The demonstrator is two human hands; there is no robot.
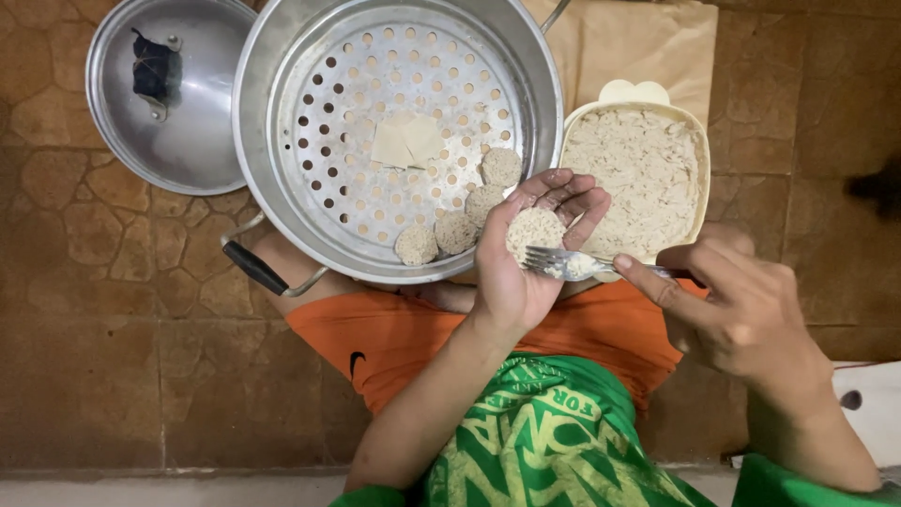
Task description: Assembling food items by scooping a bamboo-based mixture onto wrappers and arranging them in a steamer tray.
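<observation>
Left hand (526, 253) cupped open, palm up, cradling a pale ball of filling (535, 229) beside the steamer rim. Right hand (741, 314) clenched on fork (582, 264), tines touching that ball. Nearby: perforated steamer tray (394, 131) bearing four balls (460, 221), filling tub (638, 178), lid (164, 89).

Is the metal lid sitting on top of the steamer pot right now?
No, the metal lid lies on the floor to the left of the steamer pot, whose perforated tray is uncovered.
</observation>
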